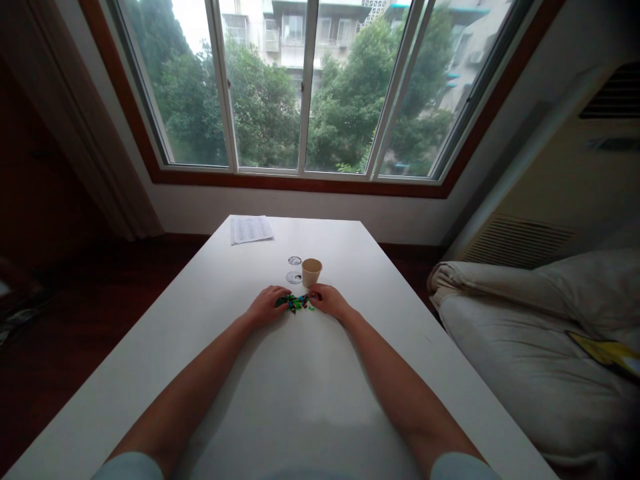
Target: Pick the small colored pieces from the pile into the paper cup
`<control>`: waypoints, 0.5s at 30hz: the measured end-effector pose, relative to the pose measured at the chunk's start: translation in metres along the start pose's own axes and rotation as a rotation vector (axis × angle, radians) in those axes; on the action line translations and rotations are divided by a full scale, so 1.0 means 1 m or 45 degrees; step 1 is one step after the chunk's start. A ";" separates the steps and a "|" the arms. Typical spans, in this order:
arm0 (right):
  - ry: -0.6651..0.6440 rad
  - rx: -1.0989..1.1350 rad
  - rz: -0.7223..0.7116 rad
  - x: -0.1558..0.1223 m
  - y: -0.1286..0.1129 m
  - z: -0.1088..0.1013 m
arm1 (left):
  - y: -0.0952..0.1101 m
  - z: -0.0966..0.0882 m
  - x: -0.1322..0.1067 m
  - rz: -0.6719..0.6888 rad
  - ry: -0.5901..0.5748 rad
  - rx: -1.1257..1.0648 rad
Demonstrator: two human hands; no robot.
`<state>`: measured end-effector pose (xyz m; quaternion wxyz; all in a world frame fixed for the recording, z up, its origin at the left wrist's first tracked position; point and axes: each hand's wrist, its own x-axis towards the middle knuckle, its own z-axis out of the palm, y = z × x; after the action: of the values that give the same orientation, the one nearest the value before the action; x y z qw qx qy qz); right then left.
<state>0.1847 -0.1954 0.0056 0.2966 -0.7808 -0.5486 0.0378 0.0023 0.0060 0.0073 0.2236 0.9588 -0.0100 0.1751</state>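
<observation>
A small pile of mixed green, blue and dark pieces (298, 303) lies on the white table, too small to name exactly. My left hand (273, 303) curves around the pile's left side, its thumb and fingers apart and touching the pieces. At the right end, my right hand (326, 299) has its fingertips drawn together over the edge of the pile; what they hold is hidden. Just behind this hand stands an upright tan cup (311, 272). Left of the cup, two round clear items with dark markings lie flat, a nearer disc (293, 277) and a farther disc (295, 261).
Printed sheets of paper (251, 229) lie at the far left corner of the white table (310, 373). Beyond its far edge are a wall and a window (305, 87). A pale cushioned sofa (505, 333) stands along the right, with a curtain (95, 120) to the left.
</observation>
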 end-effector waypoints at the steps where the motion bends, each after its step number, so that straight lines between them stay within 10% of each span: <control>1: 0.025 -0.034 -0.014 0.000 -0.002 0.001 | 0.002 0.001 0.000 0.013 -0.007 0.015; 15: 0.153 -0.118 0.026 -0.001 -0.016 0.006 | 0.012 0.008 0.001 0.074 -0.019 0.068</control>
<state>0.1689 -0.1896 0.0081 0.2923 -0.8001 -0.5229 -0.0316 0.0050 -0.0080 0.0065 0.1927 0.9650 -0.0349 0.1747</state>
